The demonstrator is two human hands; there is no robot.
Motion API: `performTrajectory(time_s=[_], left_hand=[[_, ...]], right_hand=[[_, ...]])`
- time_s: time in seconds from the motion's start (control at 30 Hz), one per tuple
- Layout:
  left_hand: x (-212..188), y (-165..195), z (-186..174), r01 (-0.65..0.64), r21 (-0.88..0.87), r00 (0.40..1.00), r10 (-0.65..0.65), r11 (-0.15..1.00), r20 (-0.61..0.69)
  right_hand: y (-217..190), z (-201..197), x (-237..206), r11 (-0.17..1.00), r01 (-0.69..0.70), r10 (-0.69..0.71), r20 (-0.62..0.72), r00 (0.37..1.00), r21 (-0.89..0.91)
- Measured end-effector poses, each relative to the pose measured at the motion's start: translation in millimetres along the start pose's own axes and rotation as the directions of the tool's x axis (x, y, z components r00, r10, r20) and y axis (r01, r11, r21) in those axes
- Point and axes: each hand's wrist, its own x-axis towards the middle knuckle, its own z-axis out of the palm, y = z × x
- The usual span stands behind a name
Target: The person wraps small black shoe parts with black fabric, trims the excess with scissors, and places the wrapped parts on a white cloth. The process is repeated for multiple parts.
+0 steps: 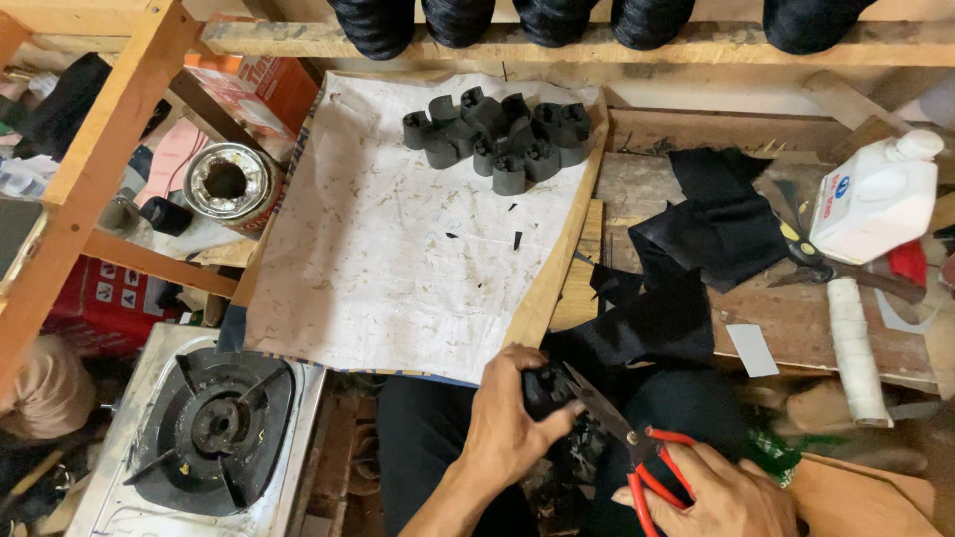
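Note:
My left hand [512, 418] grips a small black rubber-like piece [545, 388] near the front edge of the board. My right hand [726, 492] holds red-handled scissors [622, 433], whose blades point up-left and touch the black piece. A pile of several similar black pieces [497, 139] lies at the far end of a paper-covered work board [398, 249]. Black fabric scraps [696, 259] lie just right of the board, above my hands.
A gas stove burner [214, 423] sits at lower left, an open tin can [229, 184] at left. A white plastic bottle [875, 199], dark shears [806, 249] and a white roll [856, 348] lie at right. Wooden frame beams [109, 149] cross the left side.

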Motion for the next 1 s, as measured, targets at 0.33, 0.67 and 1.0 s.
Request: performTrajectory(time_s=[0.33, 0.67, 1.0], left_hand=[[-7, -6, -5, -0.13, -0.09, 0.988, 0.137, 0.987, 0.07], [-8, -13, -3, -0.197, -0.069, 0.977, 0.202, 0.978, 0.065], [-12, -16, -1, -0.134, -0.144, 0.989, 0.141, 0.98, 0.037]], right_hand=[[-23, -28, 13, 0.891, -0.38, 0.299, 0.308, 0.903, 0.25], [-5, 0, 6, 0.942, -0.088, 0.112, -0.058, 0.992, 0.323], [-22, -16, 9, 0.924, -0.185, 0.183, 0.039, 0.982, 0.335]])
